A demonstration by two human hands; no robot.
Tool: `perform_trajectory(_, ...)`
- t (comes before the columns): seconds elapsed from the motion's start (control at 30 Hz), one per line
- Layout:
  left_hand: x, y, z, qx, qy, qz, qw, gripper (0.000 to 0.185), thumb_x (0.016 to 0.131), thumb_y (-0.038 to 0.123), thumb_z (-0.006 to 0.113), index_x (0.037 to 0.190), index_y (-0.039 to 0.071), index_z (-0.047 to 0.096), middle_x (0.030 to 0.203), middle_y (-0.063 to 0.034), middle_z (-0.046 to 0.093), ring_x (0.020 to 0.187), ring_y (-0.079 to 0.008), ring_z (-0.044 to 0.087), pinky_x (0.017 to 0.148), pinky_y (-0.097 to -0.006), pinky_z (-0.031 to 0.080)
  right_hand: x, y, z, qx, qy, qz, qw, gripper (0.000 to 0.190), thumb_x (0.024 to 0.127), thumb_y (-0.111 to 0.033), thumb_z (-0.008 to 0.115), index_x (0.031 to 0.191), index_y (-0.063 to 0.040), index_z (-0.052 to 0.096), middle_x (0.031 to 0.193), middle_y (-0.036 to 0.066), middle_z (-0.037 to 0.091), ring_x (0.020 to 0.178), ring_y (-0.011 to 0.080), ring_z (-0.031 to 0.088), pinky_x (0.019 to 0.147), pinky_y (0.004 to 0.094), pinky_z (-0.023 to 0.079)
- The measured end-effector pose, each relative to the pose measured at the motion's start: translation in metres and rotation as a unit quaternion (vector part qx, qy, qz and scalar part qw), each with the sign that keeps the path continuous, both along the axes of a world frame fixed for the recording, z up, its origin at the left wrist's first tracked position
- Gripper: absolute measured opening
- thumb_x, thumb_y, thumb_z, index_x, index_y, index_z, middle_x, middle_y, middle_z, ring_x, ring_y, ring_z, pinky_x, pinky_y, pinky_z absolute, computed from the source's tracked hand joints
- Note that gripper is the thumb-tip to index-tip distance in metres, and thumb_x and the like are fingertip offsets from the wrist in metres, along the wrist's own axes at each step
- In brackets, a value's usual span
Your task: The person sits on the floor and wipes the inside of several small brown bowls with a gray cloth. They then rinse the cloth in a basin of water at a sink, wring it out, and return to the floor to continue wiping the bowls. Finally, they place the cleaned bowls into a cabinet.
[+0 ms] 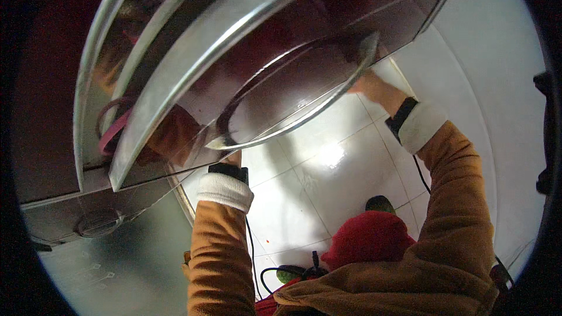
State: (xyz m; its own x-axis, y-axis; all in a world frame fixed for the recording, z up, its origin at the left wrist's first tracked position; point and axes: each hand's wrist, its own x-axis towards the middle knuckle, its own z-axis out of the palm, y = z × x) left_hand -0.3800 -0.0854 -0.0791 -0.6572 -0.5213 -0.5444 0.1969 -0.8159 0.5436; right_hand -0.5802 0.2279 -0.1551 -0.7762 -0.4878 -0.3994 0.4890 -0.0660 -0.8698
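A tall, glossy dark red panel, which looks like a refrigerator door, fills the upper part of the view. A bowed silver handle stands out from its lower part. My right hand is by the handle's right end, below the panel's lower edge; its fingers are hidden behind the handle and panel. Only a sliver of my left hand shows under the handle's left end, the rest hidden behind the panel. What either hand holds or touches cannot be seen. Both wrists wear black bands.
Larger curved silver trim crosses the panel at upper left, with a pink band looped there. White floor tiles lie below. Black cables run from my wrists. My feet show in green-and-black footwear. A pale wall curves at right.
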Motion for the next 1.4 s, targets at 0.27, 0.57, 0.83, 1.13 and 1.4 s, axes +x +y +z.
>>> perform_trajectory(0.27, 0.004, 0.013, 0.005, -0.029, -0.02, 0.007, 0.999, 0.062, 0.1, 0.047, 0.042, 0.142, 0.001, 0.036, 0.145, -0.024, 0.039, 0.129, -0.0415, 0.045, 0.104, -0.0547, 0.044, -0.063, -0.047, -0.005, -0.144, 0.006, -0.022, 0.989, 0.059, 0.091, -0.027, 0.067, 0.142, -0.012, 0.04, 0.131, 0.018, 0.057, 0.123, 0.0304, 0.053, 0.091, 0.0525, 0.054)
perform_trajectory(0.57, 0.009, 0.001, 0.006, -0.049, -0.03, 0.036, 0.998, 0.061, 0.101, 0.046, 0.04, 0.143, 0.002, 0.034, 0.147, -0.0222, 0.037, 0.131, -0.0413, 0.042, 0.107, -0.0554, 0.041, -0.074, -0.083, 0.017, -0.058, 0.039, -0.022, 0.997, 0.062, 0.089, -0.028, 0.068, 0.142, -0.01, 0.041, 0.13, 0.018, 0.057, 0.12, 0.0301, 0.055, 0.092, 0.0516, 0.053)
perform_trajectory(0.83, 0.007, 0.0, 0.011, -0.047, -0.032, 0.045, 0.997, 0.061, 0.102, 0.045, 0.039, 0.145, 0.003, 0.033, 0.149, -0.0206, 0.035, 0.134, -0.0411, 0.039, 0.109, -0.0559, 0.038, -0.066, -0.09, 0.01, -0.038, 0.023, -0.011, 0.999, 0.065, 0.088, -0.029, 0.07, 0.142, -0.009, 0.041, 0.13, 0.018, 0.057, 0.118, 0.0298, 0.056, 0.093, 0.0507, 0.052)
perform_trajectory(1.13, 0.005, 0.013, 0.007, -0.038, -0.035, -0.057, 0.997, 0.06, 0.103, 0.044, 0.037, 0.147, 0.004, 0.032, 0.152, -0.0189, 0.033, 0.136, -0.0409, 0.036, 0.111, -0.0565, 0.035, 0.085, -0.181, 0.034, -0.112, -0.116, 0.097, 0.982, 0.069, 0.086, -0.031, 0.071, 0.143, -0.007, 0.041, 0.13, 0.019, 0.058, 0.116, 0.0296, 0.057, 0.094, 0.0497, 0.051)
perform_trajectory(1.4, 0.165, 0.025, 0.081, -0.173, -0.179, -0.311, 0.917, 0.075, 0.092, 0.04, 0.063, 0.148, 0.007, 0.027, 0.137, -0.0264, 0.046, 0.12, -0.0391, 0.054, 0.101, -0.0495, 0.047, 0.097, -0.217, 0.012, -0.085, -0.093, 0.095, 0.987, 0.072, 0.085, -0.032, 0.073, 0.143, -0.006, 0.041, 0.13, 0.019, 0.058, 0.114, 0.0293, 0.059, 0.095, 0.0489, 0.05)
